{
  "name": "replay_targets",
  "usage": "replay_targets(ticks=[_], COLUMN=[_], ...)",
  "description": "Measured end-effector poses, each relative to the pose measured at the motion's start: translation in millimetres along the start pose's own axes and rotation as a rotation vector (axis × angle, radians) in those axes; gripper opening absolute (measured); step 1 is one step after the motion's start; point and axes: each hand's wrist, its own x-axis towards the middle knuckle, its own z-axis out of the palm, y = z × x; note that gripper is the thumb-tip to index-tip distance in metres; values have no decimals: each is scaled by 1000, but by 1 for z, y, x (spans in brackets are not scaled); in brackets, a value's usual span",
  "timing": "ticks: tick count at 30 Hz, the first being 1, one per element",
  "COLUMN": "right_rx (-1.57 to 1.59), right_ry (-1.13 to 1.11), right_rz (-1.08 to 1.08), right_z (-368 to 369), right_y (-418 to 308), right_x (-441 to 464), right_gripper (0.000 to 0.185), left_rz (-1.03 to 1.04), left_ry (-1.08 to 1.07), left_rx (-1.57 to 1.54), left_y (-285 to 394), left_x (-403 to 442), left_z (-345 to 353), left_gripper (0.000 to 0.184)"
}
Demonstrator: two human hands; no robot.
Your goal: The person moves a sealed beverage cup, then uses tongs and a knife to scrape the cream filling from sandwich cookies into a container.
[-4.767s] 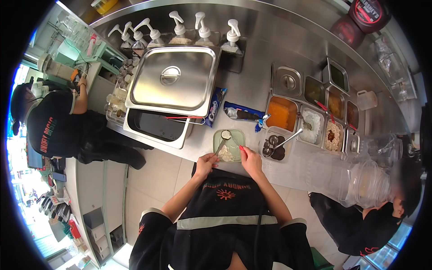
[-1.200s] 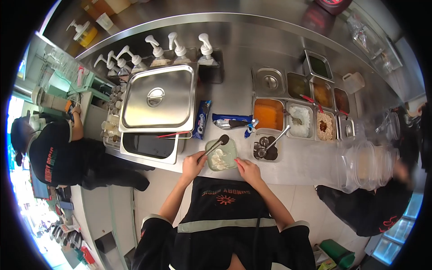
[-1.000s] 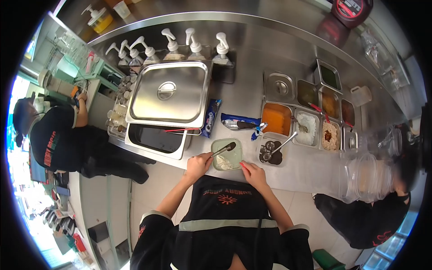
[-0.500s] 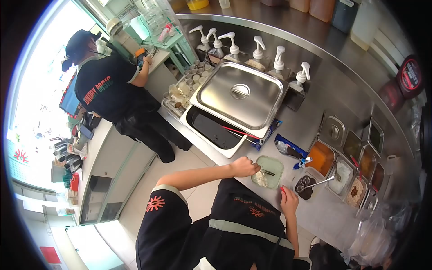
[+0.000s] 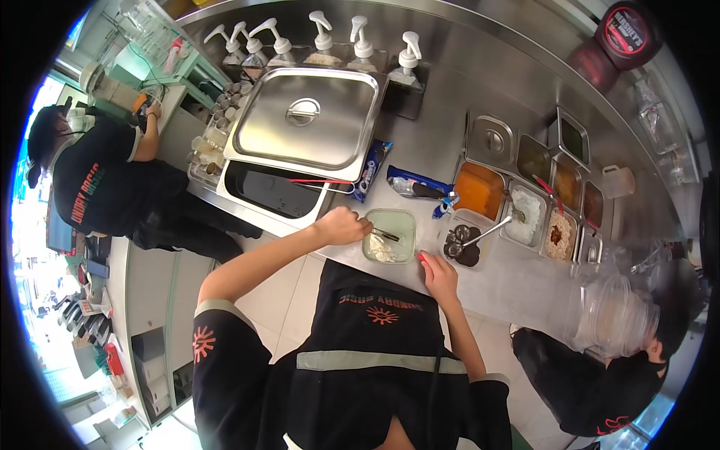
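Note:
A green square container (image 5: 403, 222) rests near the counter's front edge, with pale creamy lumps (image 5: 381, 250) in its lower left part. At its left rim my left hand (image 5: 343, 226) is closed on the handle end of a spoon (image 5: 386, 235), whose dark end reaches over the container. My right hand (image 5: 440, 276) is just beyond the lower right corner, fingers closed around something small and red (image 5: 421, 258), mostly hidden. Right of the container, a clear tub (image 5: 465, 244) holds dark round cookies and another spoon.
A lidded steel pan (image 5: 307, 116) overlaps a dark-filled tray (image 5: 274, 189) at left. Blue packets (image 5: 412, 184) lie behind the container. Topping pans (image 5: 480, 187) and stacked clear lids (image 5: 615, 315) are at right. One co-worker (image 5: 105, 180) stands left, another (image 5: 592, 382) right.
My left hand has turned, its forearm now slanting in from the left with the elbow out. The spoon's dark end has dropped lower over the container. The view swung away and back.

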Motion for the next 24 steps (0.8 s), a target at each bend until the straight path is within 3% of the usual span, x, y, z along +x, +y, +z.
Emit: replay_targets(ticks=[11,17,20,24], right_rx=[-65,-184,-223,-154], right_ry=[-45,-118,-176,-141], right_rz=[10,-77,-12,91], right_z=[10,15,21,22], right_y=[-3,0,2,1], right_x=[5,13,12,9], right_gripper=[20,22,21,21], left_rz=[52,54,-5,-219], left_ry=[79,-5,-28,178], left_rx=[32,28,44,-5], left_y=[-4,-5,-6,-2], left_x=[3,2,2,-5], left_z=[1,5,11,7], left_gripper=[15,15,19,30])
